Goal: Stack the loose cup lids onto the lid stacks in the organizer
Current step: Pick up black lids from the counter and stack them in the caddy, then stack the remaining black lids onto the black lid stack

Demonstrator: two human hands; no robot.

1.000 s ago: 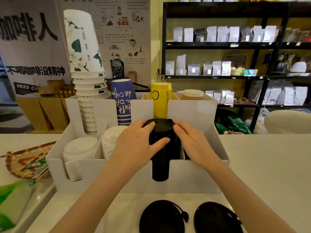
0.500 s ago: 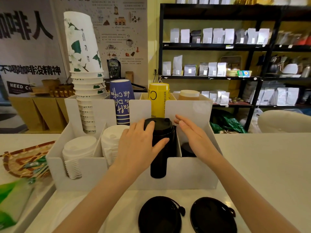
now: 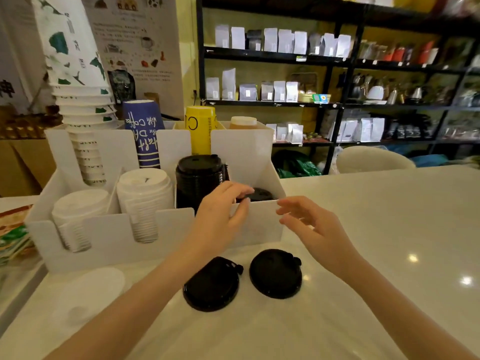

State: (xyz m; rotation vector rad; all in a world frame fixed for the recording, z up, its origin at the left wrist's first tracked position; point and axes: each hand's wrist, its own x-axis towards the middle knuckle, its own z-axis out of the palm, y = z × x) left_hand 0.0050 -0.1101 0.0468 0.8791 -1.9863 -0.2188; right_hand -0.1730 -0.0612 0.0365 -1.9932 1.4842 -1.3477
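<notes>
A white organizer [image 3: 104,237] stands on the counter with two white lid stacks [image 3: 145,193] on the left, a tall black lid stack [image 3: 198,175] in the third slot and a low black lid [image 3: 261,194] in the rightmost slot. Two loose black lids [image 3: 211,284] [image 3: 275,273] lie on the counter in front, and a loose white lid [image 3: 91,289] lies to their left. My left hand [image 3: 220,216] hovers in front of the organizer's front wall, fingers curled and empty. My right hand [image 3: 309,224] is open beside it, to the right.
Paper cup stacks [image 3: 83,105], a blue cup stack [image 3: 144,133] and a yellow cup stack [image 3: 200,131] fill the organizer's back row. Packets lie at the left edge [image 3: 13,240]. Dark shelving [image 3: 337,74] with bags stands behind the white counter [image 3: 376,229].
Both hands have let go of the tall black lid stack and drawn back toward me, to the front of the organizer. The camera has tilted down and shifted right.
</notes>
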